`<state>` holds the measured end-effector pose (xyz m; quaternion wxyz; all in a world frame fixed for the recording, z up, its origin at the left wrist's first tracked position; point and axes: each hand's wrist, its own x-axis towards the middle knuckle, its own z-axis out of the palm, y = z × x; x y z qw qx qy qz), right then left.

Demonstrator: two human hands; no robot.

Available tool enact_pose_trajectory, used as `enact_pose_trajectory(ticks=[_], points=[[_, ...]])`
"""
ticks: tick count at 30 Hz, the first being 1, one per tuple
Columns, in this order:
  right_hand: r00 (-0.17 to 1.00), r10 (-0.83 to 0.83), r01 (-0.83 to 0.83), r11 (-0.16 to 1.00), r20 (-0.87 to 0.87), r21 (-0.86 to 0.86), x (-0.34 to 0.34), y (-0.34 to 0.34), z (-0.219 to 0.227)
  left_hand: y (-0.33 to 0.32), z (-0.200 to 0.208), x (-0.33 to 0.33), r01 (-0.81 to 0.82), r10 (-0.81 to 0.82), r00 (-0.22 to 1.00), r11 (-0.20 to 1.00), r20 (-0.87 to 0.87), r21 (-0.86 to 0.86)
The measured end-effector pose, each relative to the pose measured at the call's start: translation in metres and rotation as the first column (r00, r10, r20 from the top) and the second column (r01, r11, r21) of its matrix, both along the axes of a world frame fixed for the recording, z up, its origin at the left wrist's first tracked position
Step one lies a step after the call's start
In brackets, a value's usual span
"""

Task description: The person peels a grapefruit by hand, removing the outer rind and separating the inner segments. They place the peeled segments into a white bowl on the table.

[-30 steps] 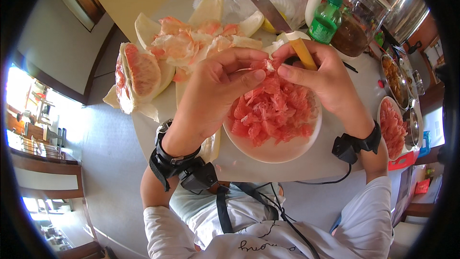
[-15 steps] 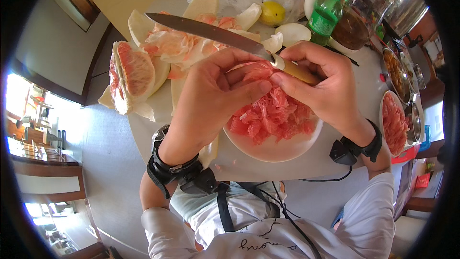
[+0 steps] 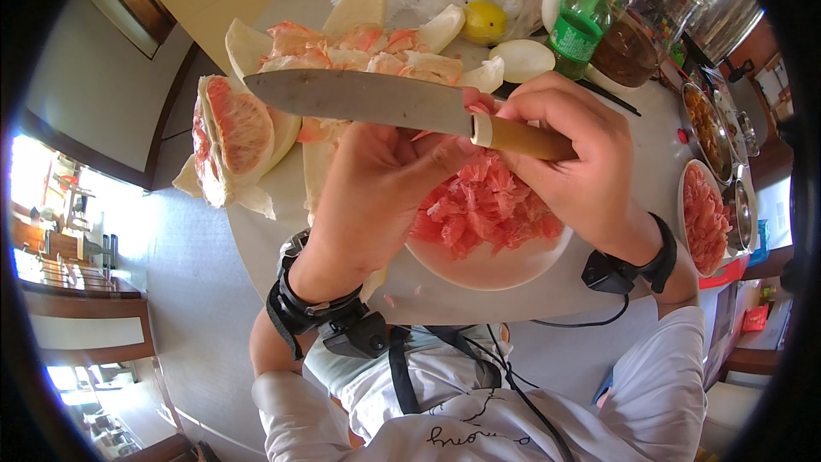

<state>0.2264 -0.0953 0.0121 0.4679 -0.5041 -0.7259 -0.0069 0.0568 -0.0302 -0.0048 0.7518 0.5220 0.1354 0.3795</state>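
since half a second ago the knife (image 3: 376, 103) has swung up and closer, its blade now level and pointing to the person's left, across the top of the left hand (image 3: 376, 197). right hand (image 3: 573, 162) has its fingers wrapped tight round the pale wooden handle, thumb tip up by the collar. left hand is curled closed just under the blade; it seems to pinch a bit of pink fruit against the steel, though its back hides the fingertips, so i cannot tell for sure. below both hands sits the white plate (image 3: 496, 269) heaped with peeled pink pomelo flesh (image 3: 483, 205), near the front edge of the round worktop (image 3: 274, 231). the risk, as i judge it, is plain: the edge lies right beside the left fingers, and wet, juicy hands could let the blade slip into them, or let the piece drop past the plate. to the left lies an opened pomelo half (image 3: 235, 133) in its thick rind, with a heap of peeled segments and pith (image 3: 359, 47) behind the blade. farther back stand a green bottle (image 3: 580, 27), a yellow fruit (image 3: 485, 21) among foam netting, and a glass jar of dark stuff (image 3: 637, 30). to the right another plate of pink flesh (image 3: 705, 214) and metal dishes of food (image 3: 710, 124) crowd the worktop, leaving little room to set the knife down.
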Motion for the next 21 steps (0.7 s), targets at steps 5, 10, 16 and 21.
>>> enact_pose_trajectory(ticks=[5,10,16,21], points=[[1.0,-0.003,0.003,1.0,-0.024,0.009,-0.009,-0.0027,-0.0003,-0.0015,-0.0047,-0.002,0.004,0.013,0.984,0.995,-0.179,0.096],[0.998,-0.05,0.054,0.989,0.028,-0.136,-0.0067,-0.0058,0.0028,-0.0045,-0.007,0.0019,0.007,-0.001,0.996,0.997,-0.087,0.076],[0.999,-0.038,0.038,0.99,0.003,-0.139,-0.0035,-0.0004,-0.0052,-0.0031,-0.0026,0.0017,0.018,-0.019,1.0,0.999,-0.014,-0.05],[0.962,0.023,-0.113,0.94,-0.27,-0.323,-0.0013,0.0008,-0.0021,0.0003,0.0002,0.0007,0.08,-0.083,0.991,0.996,-0.109,-0.034]])
